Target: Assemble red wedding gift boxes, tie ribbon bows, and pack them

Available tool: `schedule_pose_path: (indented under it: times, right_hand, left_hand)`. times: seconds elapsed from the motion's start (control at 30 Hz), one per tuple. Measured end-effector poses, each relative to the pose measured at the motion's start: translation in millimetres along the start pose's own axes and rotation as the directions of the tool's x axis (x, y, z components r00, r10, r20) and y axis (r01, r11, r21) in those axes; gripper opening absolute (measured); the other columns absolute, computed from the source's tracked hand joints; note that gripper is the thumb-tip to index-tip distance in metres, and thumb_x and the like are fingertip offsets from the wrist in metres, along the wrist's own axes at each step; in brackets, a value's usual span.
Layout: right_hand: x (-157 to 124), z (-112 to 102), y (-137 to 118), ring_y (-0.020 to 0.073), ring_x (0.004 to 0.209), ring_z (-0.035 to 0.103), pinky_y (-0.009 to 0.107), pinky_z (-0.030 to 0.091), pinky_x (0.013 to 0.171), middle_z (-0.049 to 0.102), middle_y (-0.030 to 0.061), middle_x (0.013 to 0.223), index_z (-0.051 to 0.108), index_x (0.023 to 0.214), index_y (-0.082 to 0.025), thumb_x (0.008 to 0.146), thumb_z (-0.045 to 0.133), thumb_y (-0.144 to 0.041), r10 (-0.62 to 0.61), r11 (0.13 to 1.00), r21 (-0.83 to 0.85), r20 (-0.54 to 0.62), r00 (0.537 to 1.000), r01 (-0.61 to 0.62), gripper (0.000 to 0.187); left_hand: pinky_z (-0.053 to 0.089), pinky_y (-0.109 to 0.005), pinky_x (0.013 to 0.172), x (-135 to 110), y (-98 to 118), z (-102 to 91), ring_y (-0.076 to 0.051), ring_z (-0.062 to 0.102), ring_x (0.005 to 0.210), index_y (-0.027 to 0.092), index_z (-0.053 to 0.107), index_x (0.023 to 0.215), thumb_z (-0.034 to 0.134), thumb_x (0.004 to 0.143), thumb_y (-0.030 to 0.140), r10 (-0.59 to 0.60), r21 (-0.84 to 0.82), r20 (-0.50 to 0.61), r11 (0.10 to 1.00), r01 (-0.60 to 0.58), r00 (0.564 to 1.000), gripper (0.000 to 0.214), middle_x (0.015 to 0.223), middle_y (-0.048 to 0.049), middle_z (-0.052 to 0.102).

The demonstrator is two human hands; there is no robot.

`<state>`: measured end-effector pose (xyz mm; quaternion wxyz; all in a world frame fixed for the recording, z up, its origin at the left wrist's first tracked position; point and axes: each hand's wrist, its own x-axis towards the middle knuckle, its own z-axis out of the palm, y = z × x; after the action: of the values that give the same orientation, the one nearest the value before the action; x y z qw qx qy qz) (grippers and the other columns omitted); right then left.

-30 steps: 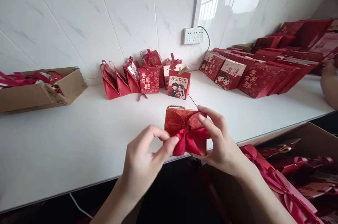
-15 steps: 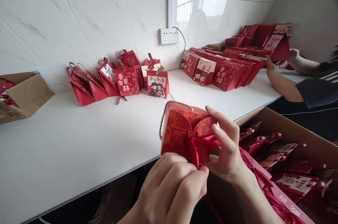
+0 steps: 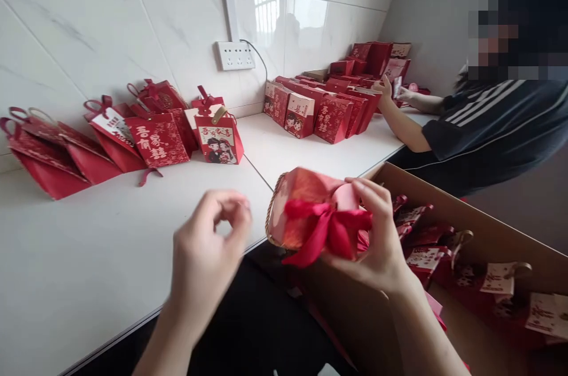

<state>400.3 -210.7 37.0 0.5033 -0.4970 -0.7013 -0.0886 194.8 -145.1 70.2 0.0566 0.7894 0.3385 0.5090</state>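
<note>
My right hand [image 3: 380,243] grips a small red gift box [image 3: 308,185], fingers on its top and side, in front of the counter's edge. A crimson ribbon bow [image 3: 327,219] crosses the front of the box, one loose tail drooping below it. Twisted gold cord [image 3: 271,216] runs along the left side of the box. My left hand [image 3: 208,240] is off the box, a short way to its left, slightly blurred. Its thumb and forefinger meet in a ring, with nothing seen between them.
Red gift bags [image 3: 160,139] stand along the white counter [image 3: 102,234], with more rows [image 3: 332,119] farther right. A cardboard carton [image 3: 479,216] at the lower right holds several handled bags. Another person [image 3: 501,116] reaches over the far counter end. A power strip [image 3: 236,55] hangs on the wall.
My left hand has let go of the ribbon and moved left. The ribbon is now a spread bow. The view has turned right, bringing more of the other person into sight.
</note>
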Motion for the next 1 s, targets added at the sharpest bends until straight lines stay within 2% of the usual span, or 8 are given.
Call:
schedule_pose_path:
  times: [0.07, 0.17, 0.33, 0.53, 0.67, 0.77, 0.9, 1.0]
  right_hand:
    - [-5, -14, 7, 0.0319, 0.121, 0.048, 0.05, 0.047, 0.097, 0.04, 0.0108, 0.134, 0.03, 0.141, -0.033, 0.065, 0.08, -0.035, 0.264, 0.957, 0.139, -0.043, 0.964, -0.255, 0.091]
    - [-13, -37, 18, 0.0293, 0.112, 0.057, 0.046, 0.05, 0.093, 0.053, 0.0077, 0.129, 0.038, 0.134, -0.032, 0.071, 0.072, -0.044, 0.656, 0.638, 0.509, 0.033, 0.754, -0.578, 0.073]
    - [-31, -62, 28, 0.0265, 0.106, 0.062, 0.042, 0.053, 0.089, 0.067, 0.0059, 0.112, 0.061, 0.105, -0.025, 0.079, 0.053, -0.061, 0.805, -0.086, 0.809, 0.4, 0.438, -0.581, 0.045]
    - [-47, -76, 21, 0.0189, 0.107, 0.062, 0.029, 0.056, 0.082, 0.064, 0.0075, 0.116, 0.051, 0.121, -0.022, 0.091, 0.041, -0.05, 0.769, -0.389, 0.816, 0.543, 0.338, -0.428, 0.042]
    - [-51, -81, 21, 0.0192, 0.103, 0.064, 0.03, 0.058, 0.078, 0.065, 0.0064, 0.114, 0.049, 0.122, -0.024, 0.09, 0.042, -0.05, 0.814, -0.336, 0.815, 0.503, 0.291, -0.472, 0.042]
    - [-58, -88, 27, 0.0243, 0.105, 0.062, 0.04, 0.056, 0.083, 0.064, 0.0067, 0.112, 0.053, 0.117, -0.025, 0.085, 0.041, -0.061, 0.92, -0.058, 0.757, 0.294, 0.26, -0.651, 0.05]
    - [-80, -115, 33, 0.0311, 0.123, 0.046, 0.049, 0.043, 0.101, 0.054, 0.0073, 0.121, 0.054, 0.116, -0.029, 0.069, 0.066, -0.055, 0.854, 0.515, 0.231, -0.212, 0.474, -0.825, 0.056]
    - [-102, -144, 29, 0.0342, 0.125, 0.039, 0.052, 0.038, 0.103, 0.043, 0.0096, 0.126, 0.052, 0.119, -0.028, 0.057, 0.076, -0.038, 0.723, 0.585, -0.295, -0.232, 0.65, -0.756, 0.067]
  left_hand:
    - [0.051, -0.023, 0.061, 14, -23, 13.3, -0.013, 0.064, 0.062, 0.022, 0.059, 0.084, 0.056, 0.083, 0.026, -0.286, 0.073, 0.111, 0.957, 0.279, 0.952, 0.005, 0.067, 0.0028, 0.065]
    - [0.05, -0.027, 0.059, 22, -39, 51.2, -0.017, 0.064, 0.063, 0.022, 0.06, 0.081, 0.053, 0.082, 0.03, -0.374, 0.12, 0.394, 0.927, 0.357, 0.84, 0.011, 0.068, 0.0017, 0.066]
    - [0.051, -0.032, 0.086, -11, -17, 131.0, -0.019, 0.061, 0.102, 0.023, 0.06, 0.1, 0.044, 0.091, 0.032, 0.142, -0.251, 0.582, 0.968, 0.011, 0.801, 0.02, 0.105, -0.0033, 0.067]
    - [0.048, -0.041, 0.091, -71, -19, 195.2, -0.022, 0.064, 0.096, 0.021, 0.059, 0.083, 0.042, 0.09, 0.023, 0.309, -0.338, 0.481, 0.929, -0.151, 0.82, 0.019, 0.085, -0.0023, 0.069]
    - [0.042, -0.047, 0.097, -95, -28, 208.8, -0.024, 0.06, 0.101, 0.019, 0.057, 0.082, 0.038, 0.09, 0.019, 0.282, -0.323, 0.389, 0.933, -0.156, 0.877, 0.021, 0.083, -0.005, 0.066]
    - [0.039, -0.046, 0.1, -100, -28, 211.9, -0.023, 0.059, 0.102, 0.02, 0.056, 0.083, 0.038, 0.09, 0.019, 0.276, -0.32, 0.355, 0.934, -0.161, 0.893, 0.02, 0.083, -0.0043, 0.065]
    - [0.037, -0.043, 0.102, -101, -27, 214.6, -0.022, 0.058, 0.103, 0.021, 0.056, 0.083, 0.038, 0.09, 0.02, 0.265, -0.314, 0.344, 0.937, -0.156, 0.901, 0.02, 0.083, -0.0036, 0.064]
    - [0.036, -0.043, 0.102, -103, -26, 217.1, -0.023, 0.058, 0.103, 0.021, 0.056, 0.082, 0.037, 0.09, 0.02, 0.253, -0.309, 0.335, 0.939, -0.148, 0.907, 0.02, 0.083, -0.0038, 0.064]
